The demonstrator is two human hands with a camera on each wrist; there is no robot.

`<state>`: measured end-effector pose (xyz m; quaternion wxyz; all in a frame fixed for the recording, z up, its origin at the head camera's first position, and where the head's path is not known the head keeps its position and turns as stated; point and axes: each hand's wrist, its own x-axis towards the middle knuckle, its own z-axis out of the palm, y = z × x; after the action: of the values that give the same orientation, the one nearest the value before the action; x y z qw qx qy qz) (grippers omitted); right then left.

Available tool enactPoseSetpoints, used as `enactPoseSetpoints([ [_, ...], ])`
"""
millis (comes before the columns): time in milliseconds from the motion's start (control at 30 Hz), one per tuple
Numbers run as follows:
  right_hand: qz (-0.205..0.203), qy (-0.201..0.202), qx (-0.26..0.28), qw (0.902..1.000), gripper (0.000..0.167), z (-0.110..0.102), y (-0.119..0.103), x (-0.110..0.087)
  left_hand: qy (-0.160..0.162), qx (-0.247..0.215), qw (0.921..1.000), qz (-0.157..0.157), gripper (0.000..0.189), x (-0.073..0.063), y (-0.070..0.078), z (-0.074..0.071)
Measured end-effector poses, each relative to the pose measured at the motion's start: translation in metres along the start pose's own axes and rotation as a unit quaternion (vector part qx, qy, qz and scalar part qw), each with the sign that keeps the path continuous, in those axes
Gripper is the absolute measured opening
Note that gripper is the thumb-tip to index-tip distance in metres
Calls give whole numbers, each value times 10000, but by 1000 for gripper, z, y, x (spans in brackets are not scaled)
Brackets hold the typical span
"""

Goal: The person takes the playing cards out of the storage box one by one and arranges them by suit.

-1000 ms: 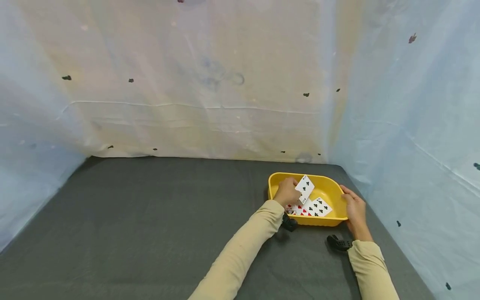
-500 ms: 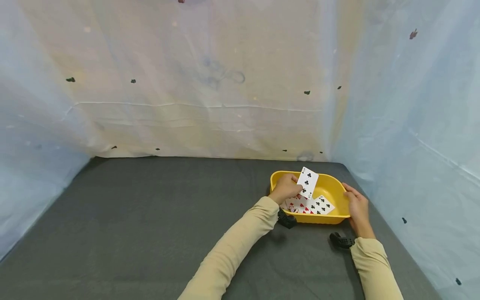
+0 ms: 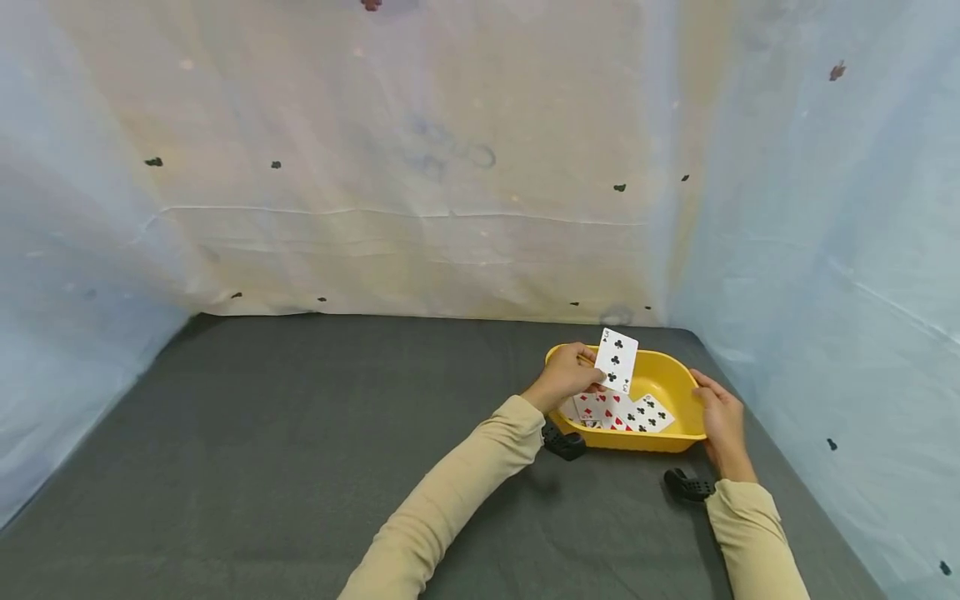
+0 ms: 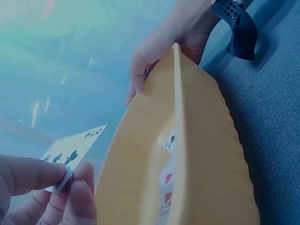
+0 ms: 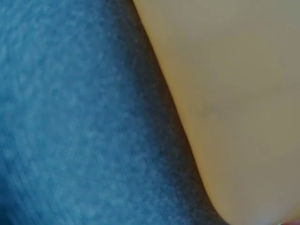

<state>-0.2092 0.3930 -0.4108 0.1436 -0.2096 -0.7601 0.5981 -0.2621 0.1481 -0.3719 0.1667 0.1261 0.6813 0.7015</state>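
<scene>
Between thumb and fingers, my left hand (image 3: 564,377) pinches a three of clubs (image 3: 617,358), face up and tilted, above the left part of a yellow plastic tub (image 3: 663,375). The left wrist view shows the same playing card (image 4: 77,145) beside the tub's wall (image 4: 206,136). My right hand (image 3: 723,423) grips the tub's right end, with its thumb at the rim. Loose playing cards (image 3: 651,414), red-suited ones and a club card among them, lie face up on the tub's floor. Only the tub's outer wall (image 5: 243,93) and table show in the right wrist view; the right hand is hidden there.
The tub stands on a dark grey cloth-covered table (image 3: 300,450), near its right edge. Pale sheeting (image 3: 420,183) hangs behind the table and along both sides. Each wrist carries a black strapped device (image 3: 564,442).
My left hand has lifted the three of clubs up from among the tub's cards and drawn slightly left. The right hand keeps its hold on the tub. The head view has shifted a little.
</scene>
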Motion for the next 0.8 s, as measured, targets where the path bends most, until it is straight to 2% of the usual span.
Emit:
enactPoseSetpoints([
  [133,-95,13,-160,9998,45,-2,1,-2,-80,-112,9999,44,25,-5,1,-10],
  [467,-165,15,-36,9999,45,-1,3,-1,161,-32,9998,81,36,-20,5,-45],
  [800,-141,64,-53,9999,45,-1,2,2,366,-60,9984,421,38,-31,12,-78],
])
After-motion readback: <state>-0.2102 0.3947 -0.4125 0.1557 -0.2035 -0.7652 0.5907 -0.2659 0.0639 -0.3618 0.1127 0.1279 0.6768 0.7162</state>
